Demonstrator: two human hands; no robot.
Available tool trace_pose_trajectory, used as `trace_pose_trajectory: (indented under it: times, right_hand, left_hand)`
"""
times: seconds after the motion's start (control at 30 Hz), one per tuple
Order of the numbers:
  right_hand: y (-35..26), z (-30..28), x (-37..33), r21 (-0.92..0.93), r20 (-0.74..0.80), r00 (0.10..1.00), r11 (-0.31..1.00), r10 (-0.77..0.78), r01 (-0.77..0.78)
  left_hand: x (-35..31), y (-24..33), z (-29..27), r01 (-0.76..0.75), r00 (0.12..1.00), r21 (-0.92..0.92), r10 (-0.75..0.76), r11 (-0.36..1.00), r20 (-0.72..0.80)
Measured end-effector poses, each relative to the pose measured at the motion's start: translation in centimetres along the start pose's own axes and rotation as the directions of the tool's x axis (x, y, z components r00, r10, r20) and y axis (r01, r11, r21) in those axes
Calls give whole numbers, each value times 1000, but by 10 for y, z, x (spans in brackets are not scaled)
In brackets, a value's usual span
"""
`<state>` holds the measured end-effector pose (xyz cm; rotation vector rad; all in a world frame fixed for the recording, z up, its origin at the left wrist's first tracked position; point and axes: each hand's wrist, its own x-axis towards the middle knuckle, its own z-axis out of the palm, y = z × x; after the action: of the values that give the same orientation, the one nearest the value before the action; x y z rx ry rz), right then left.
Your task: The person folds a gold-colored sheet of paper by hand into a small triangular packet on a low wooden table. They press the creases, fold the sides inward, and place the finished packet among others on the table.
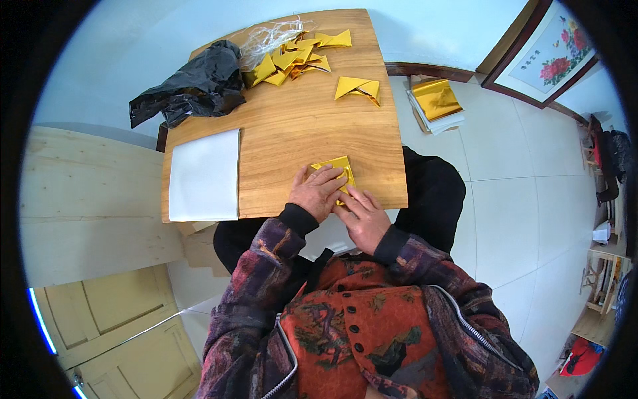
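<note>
A sheet of gold foil paper (341,163), folded at least in part, lies near the front edge of the wooden table. My left hand (315,193) rests on it from the left, its fingers stretched out flat across the foil. From the right, my right hand (363,220) touches the paper's near edge with fingers extended and slightly apart. Both hands cover much of the sheet, so its exact folds are hidden. Farther back on the right lies a folded gold foil piece (359,89). Beyond it, several similar folded gold pieces (292,58) form a loose pile.
On the table (279,146), a black plastic bag (196,83) lies at the far left beside tangled clear plastic (269,41). A white sheet (205,176) lies front left. On the floor to the right sits a stack of gold foil paper (436,100), near a framed flower picture (548,53).
</note>
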<state>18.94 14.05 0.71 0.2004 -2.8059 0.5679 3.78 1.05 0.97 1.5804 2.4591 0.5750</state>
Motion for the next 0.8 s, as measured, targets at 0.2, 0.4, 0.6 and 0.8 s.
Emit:
trace_pose_trajectory:
  times: [0.2, 0.4, 0.6, 0.8]
  right_hand:
    - [14, -35, -16, 578, 188, 800, 594, 570, -559]
    - [22, -27, 3, 749, 575, 642, -10, 507, -662]
    - [31, -24, 17, 683, 689, 561, -152, 459, -714]
    - [31, -31, 29, 557, 691, 530, 105, 492, -824]
  left_hand:
    - [-3, 0, 7, -2, 999, -11, 1, 1000, -51]
    - [-3, -1, 6, 15, 999, -47, -16, 999, -28]
    - [-3, -2, 8, 4, 999, -58, -7, 998, -46]
    - [-3, -2, 9, 0, 997, -61, -5, 998, -72]
